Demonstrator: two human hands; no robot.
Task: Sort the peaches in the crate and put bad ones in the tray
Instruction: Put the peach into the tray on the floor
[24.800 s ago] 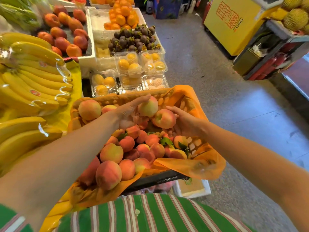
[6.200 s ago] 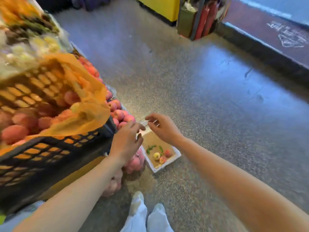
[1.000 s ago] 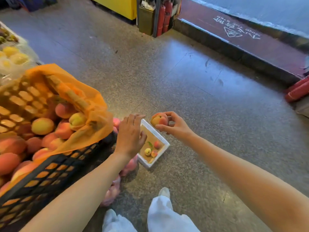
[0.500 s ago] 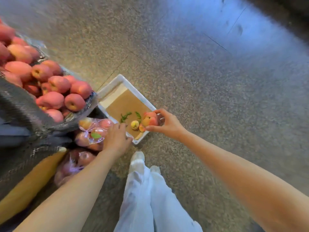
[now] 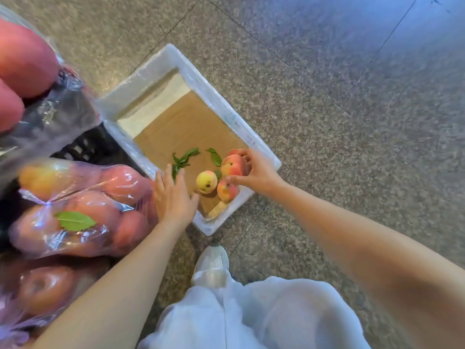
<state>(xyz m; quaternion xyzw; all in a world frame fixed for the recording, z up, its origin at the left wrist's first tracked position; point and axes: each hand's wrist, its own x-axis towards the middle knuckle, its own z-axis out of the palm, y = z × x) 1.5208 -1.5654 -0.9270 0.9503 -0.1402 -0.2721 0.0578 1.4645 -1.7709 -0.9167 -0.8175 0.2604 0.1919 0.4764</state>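
Right grip (image 5: 259,172) curls thumb and fingertips round a blushed peach (image 5: 233,165) in the near-right corner of the tray (image 5: 216,102).

Left grip (image 5: 173,195) lies spread and flat, holding nothing, over the tray's near-left rim. The tray is white, rectangular and lined with brown cardboard (image 5: 181,127). Inside it a round yellow-green peach (image 5: 206,182) with a dark spot touches a smaller red peach (image 5: 226,191), beside loose green leaves (image 5: 185,158). Left of the tray lie bagged peaches (image 5: 75,197) in crinkled clear plastic. Half a second ago the held peach hung above the tray's corner; now it sits low among the others.
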